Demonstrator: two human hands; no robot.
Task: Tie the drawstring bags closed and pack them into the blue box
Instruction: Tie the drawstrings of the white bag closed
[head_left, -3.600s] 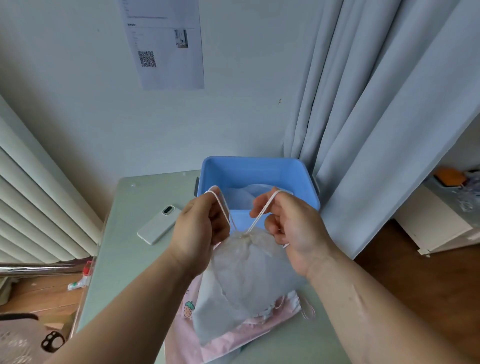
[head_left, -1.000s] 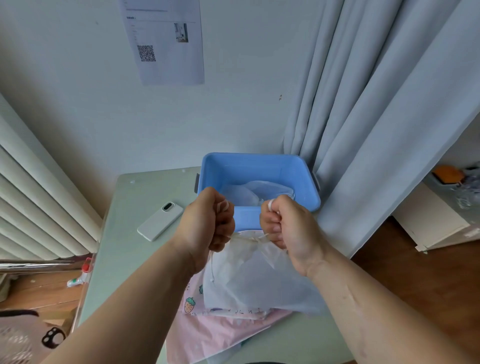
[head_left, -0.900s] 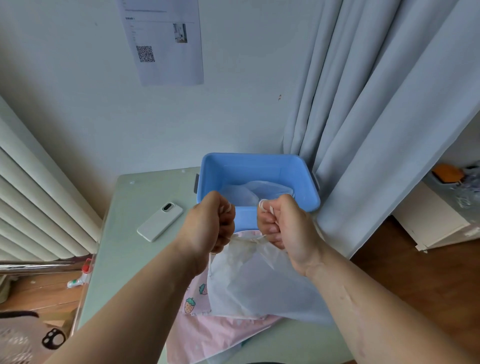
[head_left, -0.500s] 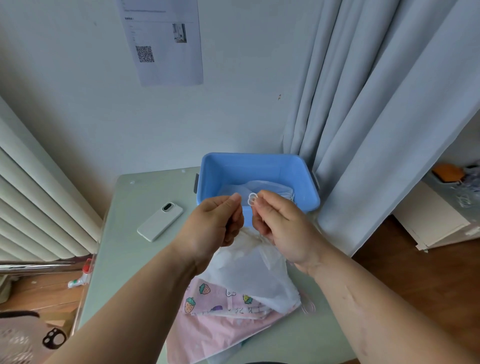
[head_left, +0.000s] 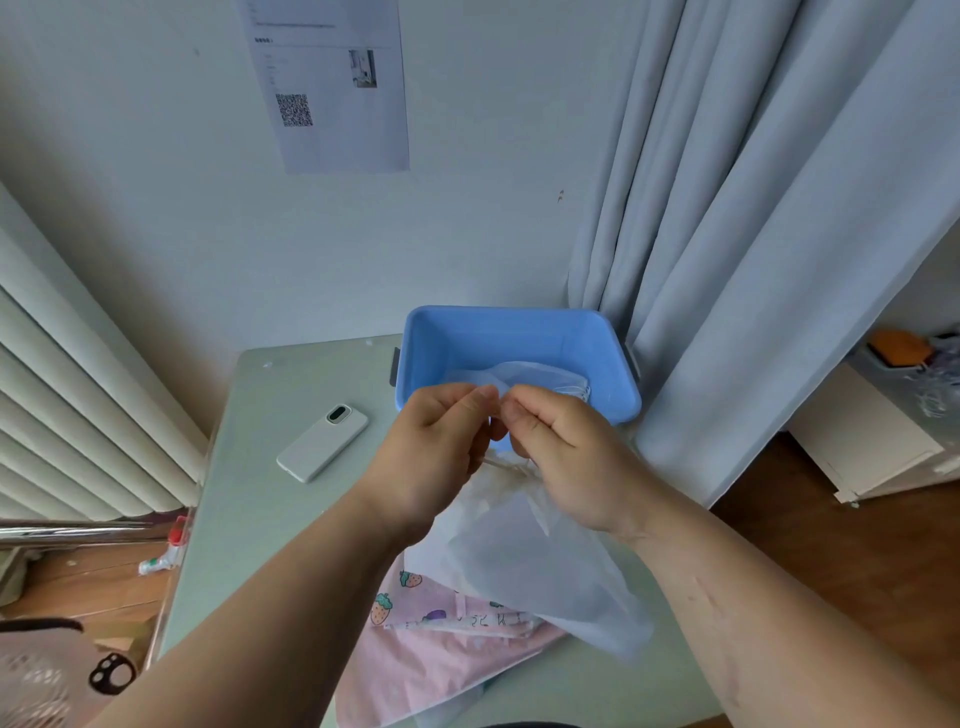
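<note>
Now: you tie the white bag, mid-frame.
Hands: your left hand and right hand pinch its string.
Next: probably pull tight, then drop it in the blue box.

White phone on the pale green table, curtain beside.

The blue box at centre frame stands open on top, a white bag lying inside with room above. The curtain crowds its right side. Left of centre the phone lies on the table, bare top around it. The drawstring bag I hold hangs before the near wall.
</note>
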